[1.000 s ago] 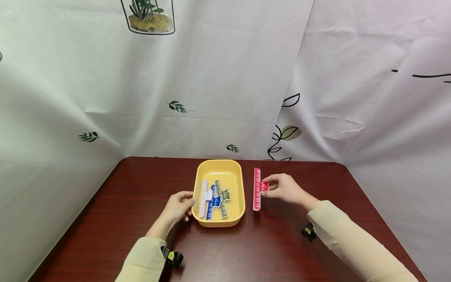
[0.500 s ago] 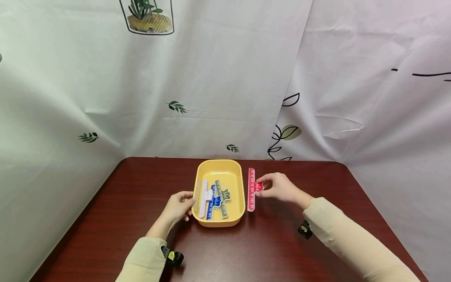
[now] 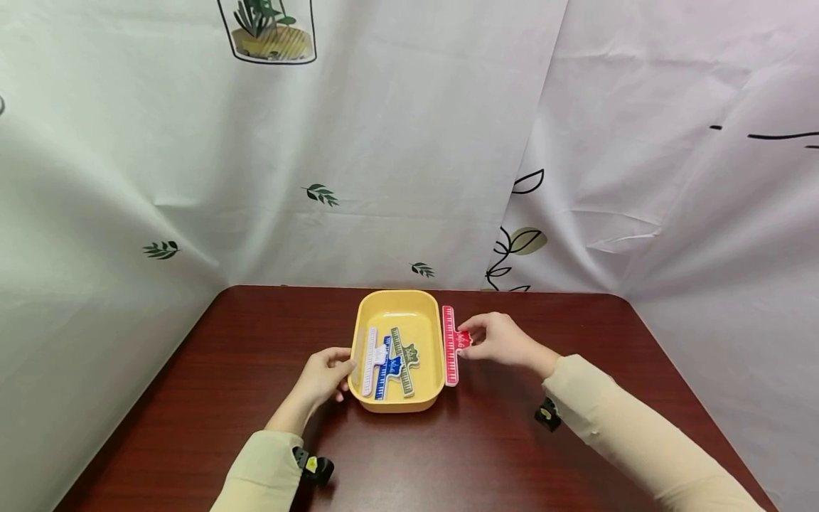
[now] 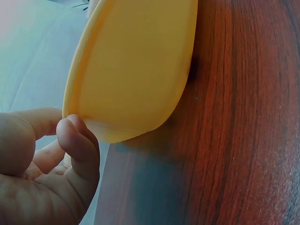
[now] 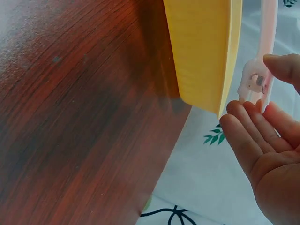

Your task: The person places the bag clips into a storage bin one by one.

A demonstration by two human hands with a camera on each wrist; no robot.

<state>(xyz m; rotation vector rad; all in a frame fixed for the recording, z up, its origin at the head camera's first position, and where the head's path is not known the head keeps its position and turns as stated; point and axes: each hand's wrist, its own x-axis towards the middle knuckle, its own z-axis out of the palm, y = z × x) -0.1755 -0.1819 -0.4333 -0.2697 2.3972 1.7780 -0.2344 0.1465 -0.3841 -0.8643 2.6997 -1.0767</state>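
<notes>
My right hand [image 3: 503, 343] pinches the handle of a red clip [image 3: 450, 348], a long bar printed with piano keys. The clip stands alongside the right rim of a yellow tray [image 3: 399, 407]. From the side, the right wrist view shows the clip's pale spring handle [image 5: 255, 77] between thumb and fingers. My left hand [image 3: 320, 378] pinches the tray's left rim, as the left wrist view confirms, with the thumb [image 4: 75, 136] on its outer wall. Inside the tray lie a pale pink clip [image 3: 368, 366], a blue clip [image 3: 384, 373] and a green clip [image 3: 402, 359], side by side.
The tray stands on a dark red-brown wooden table [image 3: 409, 462], near its far edge. A white printed cloth [image 3: 397, 142] hangs behind and at both sides. Each wrist carries a small black camera, such as the left wrist camera [image 3: 313, 466].
My right hand has brought the red clip leftward, from a gap away to the tray's right rim. My left hand, the tray and the clips inside it stay where they were.
</notes>
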